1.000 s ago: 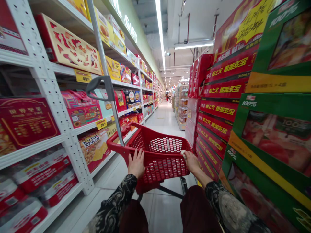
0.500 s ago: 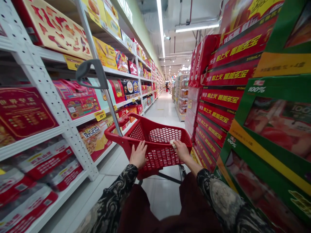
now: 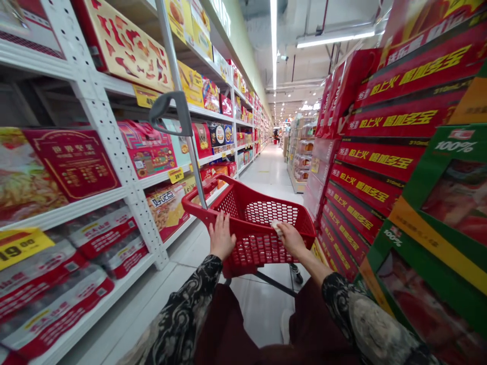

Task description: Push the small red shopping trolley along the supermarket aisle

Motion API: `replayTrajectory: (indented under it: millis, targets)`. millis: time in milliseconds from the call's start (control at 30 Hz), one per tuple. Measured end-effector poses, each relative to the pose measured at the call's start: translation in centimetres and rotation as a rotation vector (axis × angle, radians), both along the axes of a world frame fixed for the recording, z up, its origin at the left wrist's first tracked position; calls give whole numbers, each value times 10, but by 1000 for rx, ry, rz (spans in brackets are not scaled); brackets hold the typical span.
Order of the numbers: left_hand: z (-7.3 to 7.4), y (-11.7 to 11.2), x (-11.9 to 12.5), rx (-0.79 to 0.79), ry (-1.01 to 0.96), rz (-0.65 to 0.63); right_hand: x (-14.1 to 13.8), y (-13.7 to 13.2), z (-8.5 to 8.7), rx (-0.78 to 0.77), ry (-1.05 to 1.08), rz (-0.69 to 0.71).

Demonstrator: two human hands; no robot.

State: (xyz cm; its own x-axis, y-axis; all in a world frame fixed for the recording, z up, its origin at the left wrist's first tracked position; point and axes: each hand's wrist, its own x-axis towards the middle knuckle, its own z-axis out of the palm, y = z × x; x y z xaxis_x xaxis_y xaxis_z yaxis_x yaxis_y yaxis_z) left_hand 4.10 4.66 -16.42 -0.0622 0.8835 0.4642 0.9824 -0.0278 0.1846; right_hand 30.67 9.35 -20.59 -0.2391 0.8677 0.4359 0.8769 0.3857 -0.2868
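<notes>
A red plastic shopping basket cart [image 3: 258, 200] stands right in front of me, its side with honeycomb holes toward me. My left hand [image 3: 222, 238] lies with fingers stretched out against the near rim, close to the base of the metal pole [image 3: 195, 162]. A grey loop handle [image 3: 172, 114] sits on that pole. My right hand [image 3: 292, 239] is closed around a small crumpled white wipe or cloth [image 3: 276, 226] at the near rim, farther right. Its exact kind is unclear because the fingers cover most of it.
White shelving [image 3: 125, 185] with boxed snacks and bottle packs lines the left. On the right rise stacked red drink cartons [image 3: 380, 159] and green boxes [image 3: 437, 213], close to the cart. A tiled aisle [image 3: 268, 167] runs ahead past a display rack [image 3: 302, 157].
The view has turned a little left, so cart and shelves appear farther right. My left hand has shifted along the rim toward the pole; my right hand stays at the rim with the white wipe.
</notes>
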Motion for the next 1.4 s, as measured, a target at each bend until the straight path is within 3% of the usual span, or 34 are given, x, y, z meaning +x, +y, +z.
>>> replayTrajectory:
  millis: [100, 200, 300, 400, 467, 533, 667, 800, 867, 967, 1067, 1167, 1400]
  targets:
    - [31, 11, -24, 120, -178, 180, -10, 1, 3, -25, -1, 3]
    - [57, 17, -48, 79, -263, 173, 0, 1, 2, -33, -30, -41]
    - [66, 17, -58, 2, -328, 99, 11, 1, 3, -40, -38, -76]
    - [64, 15, -59, -18, -369, 78, 0, 0, 19, -4, 1, -27]
    - [60, 14, -58, -24, -380, 58, -24, 0, 42, 91, 59, 53]
    - [57, 13, -58, -26, -394, 34, -59, 2, 76, 238, 108, 146]
    - [56, 9, -58, -40, -388, 4, -141, 2, 164, 586, 102, 400]
    - [58, 1, -58, -49, -371, -23, -196, 0, 245, 830, -43, 501]
    - [61, -3, -60, -67, -368, -39, -210, 2, 272, 886, -131, 506]
    - [65, -7, -63, -84, -358, -46, -220, 6, 296, 934, -243, 487]
    - [71, -8, -67, -51, -349, -37, -226, 14, 302, 938, -326, 471]
    - [75, -7, -70, -3, -345, -33, -232, 21, 290, 927, -389, 486]
    - [63, -7, -82, 25, -342, -13, -226, 25, 201, 854, -639, 692]
